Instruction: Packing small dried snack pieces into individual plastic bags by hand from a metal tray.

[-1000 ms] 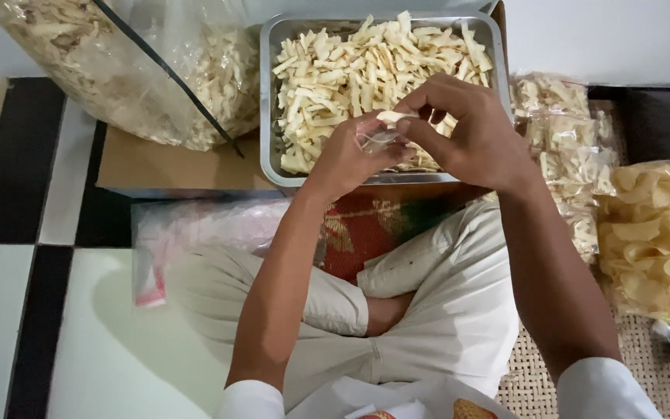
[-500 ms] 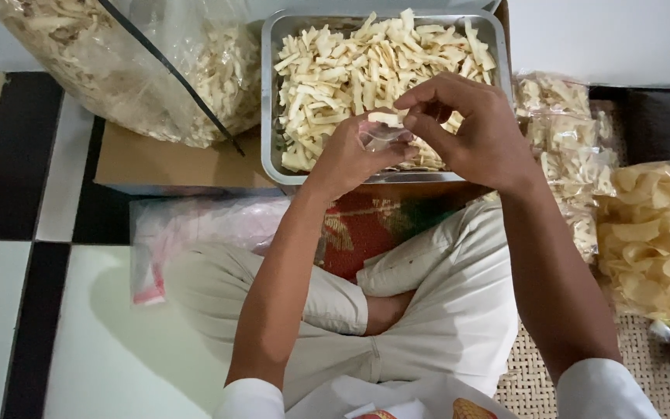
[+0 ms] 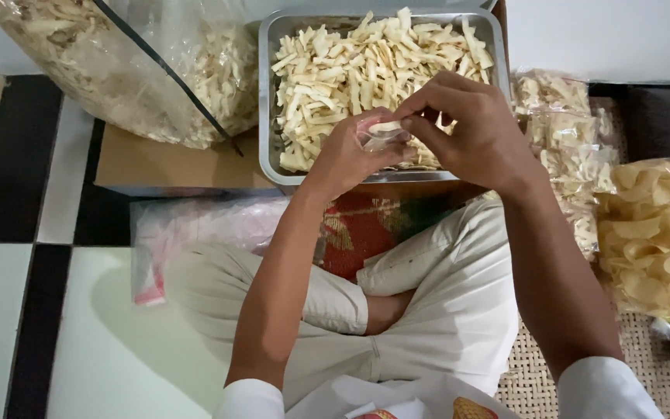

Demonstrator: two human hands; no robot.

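Over the near edge of the metal tray (image 3: 267, 93) of pale chip strips (image 3: 350, 70), left hand (image 3: 347, 155) and right hand (image 3: 471, 128) pinching open a small clear plastic bag (image 3: 381, 138), seemingly mid-filling; next, steadying its mouth.

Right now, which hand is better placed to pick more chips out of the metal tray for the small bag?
Probably the right hand. It is over the metal tray of pale chip strips, fingertips pinching at the mouth of the small clear bag. The left hand is cupped around the bag, holding it.
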